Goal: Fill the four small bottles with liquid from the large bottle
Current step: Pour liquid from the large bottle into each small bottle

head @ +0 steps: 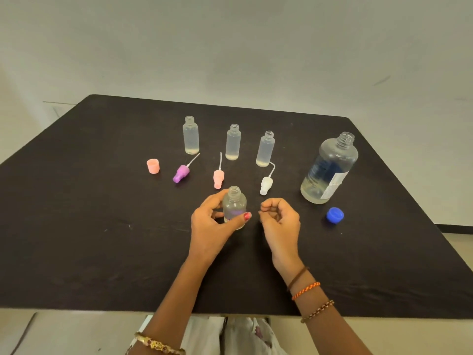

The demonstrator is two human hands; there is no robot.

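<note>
A black table (102, 252) carried everything, with the large clear bottle (329, 168) standing uncapped at the right, liquid low in its base, and its blue cap (334, 215) lying just in front of it. The left hand (212, 226) gripped a small clear bottle (234, 203) near the table's middle, thumb across its front and fingers curled behind, the bottle upright and open-necked. The right hand (279, 219) hung just beside that bottle, apart from it, its fingers curled with the tips drawn together; whether they pinched anything could not be told. Three more small bottles (233, 142) stood uncapped in a row behind, each with a little liquid at the bottom. Before them lay a purple spray top (181, 173), a pink spray top (218, 177) and a white spray top (265, 184), with a pink cap (153, 166) at the far left.
</note>
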